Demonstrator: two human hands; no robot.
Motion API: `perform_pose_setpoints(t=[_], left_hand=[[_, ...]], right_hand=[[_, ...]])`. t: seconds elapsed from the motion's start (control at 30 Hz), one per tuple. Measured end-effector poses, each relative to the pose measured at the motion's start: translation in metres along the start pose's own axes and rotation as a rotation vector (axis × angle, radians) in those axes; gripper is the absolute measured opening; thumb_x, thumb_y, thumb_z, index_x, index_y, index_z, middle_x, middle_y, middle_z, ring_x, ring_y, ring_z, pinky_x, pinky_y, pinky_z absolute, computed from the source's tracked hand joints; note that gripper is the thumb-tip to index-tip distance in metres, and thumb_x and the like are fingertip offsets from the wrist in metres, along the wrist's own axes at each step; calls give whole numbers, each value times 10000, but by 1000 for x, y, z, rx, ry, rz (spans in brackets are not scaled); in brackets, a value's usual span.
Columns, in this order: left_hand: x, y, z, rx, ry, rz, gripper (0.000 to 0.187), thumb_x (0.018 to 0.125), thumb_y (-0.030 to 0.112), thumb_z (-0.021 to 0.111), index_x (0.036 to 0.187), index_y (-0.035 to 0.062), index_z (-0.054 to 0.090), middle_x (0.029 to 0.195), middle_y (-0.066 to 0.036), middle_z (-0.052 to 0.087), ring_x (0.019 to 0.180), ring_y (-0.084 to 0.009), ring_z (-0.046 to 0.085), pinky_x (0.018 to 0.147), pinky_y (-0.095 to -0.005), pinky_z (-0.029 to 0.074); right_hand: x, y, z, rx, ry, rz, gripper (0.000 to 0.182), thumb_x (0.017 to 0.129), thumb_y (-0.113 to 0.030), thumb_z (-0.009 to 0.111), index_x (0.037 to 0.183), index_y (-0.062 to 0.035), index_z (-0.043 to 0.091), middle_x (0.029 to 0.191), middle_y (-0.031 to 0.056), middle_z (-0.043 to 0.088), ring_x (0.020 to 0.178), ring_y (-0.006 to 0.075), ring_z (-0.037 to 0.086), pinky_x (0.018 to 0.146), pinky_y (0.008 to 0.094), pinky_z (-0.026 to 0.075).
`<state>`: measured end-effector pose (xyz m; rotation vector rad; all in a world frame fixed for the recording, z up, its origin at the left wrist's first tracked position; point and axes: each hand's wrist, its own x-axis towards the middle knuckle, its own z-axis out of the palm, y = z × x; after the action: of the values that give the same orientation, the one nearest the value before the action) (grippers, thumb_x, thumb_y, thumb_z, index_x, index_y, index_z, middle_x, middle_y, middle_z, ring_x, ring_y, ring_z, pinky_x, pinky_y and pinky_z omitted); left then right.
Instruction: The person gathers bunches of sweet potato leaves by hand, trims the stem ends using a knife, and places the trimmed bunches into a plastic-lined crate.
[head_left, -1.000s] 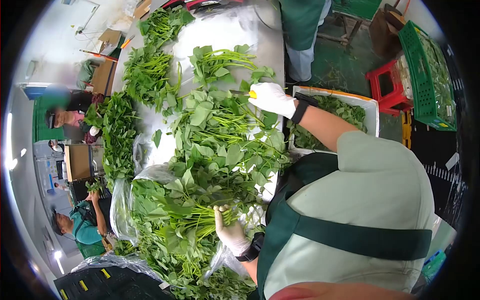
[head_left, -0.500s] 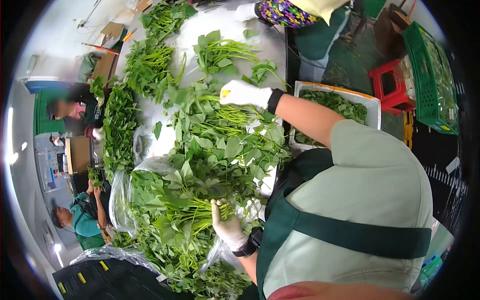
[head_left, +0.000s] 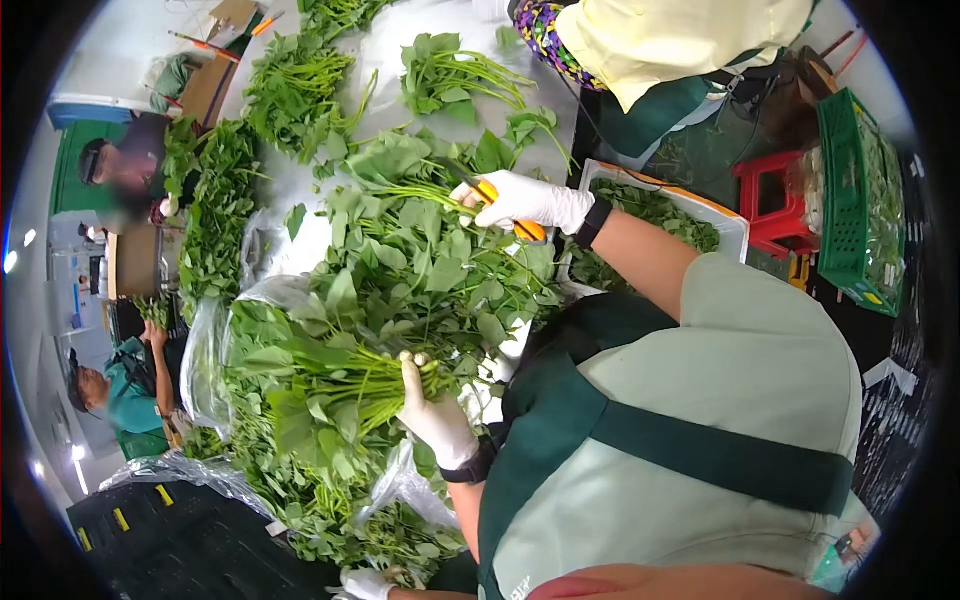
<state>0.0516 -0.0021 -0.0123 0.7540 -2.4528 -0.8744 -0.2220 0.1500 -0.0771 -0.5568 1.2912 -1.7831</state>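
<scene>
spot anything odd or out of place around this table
Nothing looks damaged, but it's slightly messy: one loose leaf lies on the table apart from the bunches, a small sprig lies outside the neat bunches near the edge, and what look like green scraps dot the floor.

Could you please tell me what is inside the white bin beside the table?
The white bin holds leafy greens. The greens cover its bottom, so anything beneath cannot be seen, and the right forearm hides part of the inside.
</scene>
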Motion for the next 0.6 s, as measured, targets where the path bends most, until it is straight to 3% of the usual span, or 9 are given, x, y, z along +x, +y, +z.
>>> perform_pose_setpoints(t=[0.07,0.17,0.3,0.33,0.4,0.43,0.47,0.53,0.6], left_hand=[[6,-1,5,-42,-12,3,586,751,-201,506,1284,40,534,1041,-141,670,898,-161,634,799,-269,493],[19,24,8,-20,-114,-55,650,724,-216,502,1303,78,527,1063,-137,668,907,-163,626,828,-261,477],[29,12,32,-644,-115,-353,525,701,-223,498,1121,53,651,1152,-174,637,1137,-233,568,1016,-305,358],[26,11,23,-38,-215,15,471,698,-219,502,1049,40,679,1161,-174,633,1158,-248,559,1031,-309,347],[24,12,20,-16,-225,85,514,690,-205,516,1130,32,636,1128,-180,645,1101,-264,593,985,-307,393],[28,33,17,-101,-201,-110,576,680,-193,527,1215,17,570,1085,-185,658,994,-275,632,920,-308,440],[20,13,19,6,-124,-41,638,674,-183,530,1274,32,519,1056,-179,666,901,-266,647,859,-309,468],[18,19,18,74,-40,-53,652,692,-182,530,1294,68,520,1044,-177,668,885,-236,646,855,-310,468],[17,3,23,106,35,28,655,708,-175,536,1307,89,516,1038,-172,671,865,-222,648,837,-307,476]], right_hand=[[-1,1,11,-177,-7,-17,445,775,-2,556,1219,-9,526,954,28,629,602,53,531,543,210,461],[-7,-10,43,-540,-113,-355,369,804,5,548,1170,-30,575,970,74,625,950,169,629,844,300,479],[-22,-15,85,-1174,-314,-453,432,738,-63,588,1129,-246,611,1003,-22,603,815,249,636,648,359,508],[-25,-18,93,-1244,-333,-459,407,732,-78,580,1104,-242,607,1025,-24,588,802,245,634,633,361,505],[-26,-7,88,-998,-236,-553,332,766,-54,587,1079,-164,607,1006,13,595,845,227,634,686,336,507],[-26,-6,88,-735,-127,-559,281,788,-49,594,1061,-117,601,997,40,597,871,215,628,723,323,500],[-26,-7,88,-472,-20,-560,235,809,-45,601,1043,-70,595,988,67,599,897,202,623,761,311,494],[-35,-16,79,-573,134,-417,173,834,-46,602,1003,-16,578,966,96,619,917,200,627,779,320,487],[-41,-8,82,-625,51,-275,178,826,-138,593,978,-45,591,856,126,634,793,315,637,698,372,502]])
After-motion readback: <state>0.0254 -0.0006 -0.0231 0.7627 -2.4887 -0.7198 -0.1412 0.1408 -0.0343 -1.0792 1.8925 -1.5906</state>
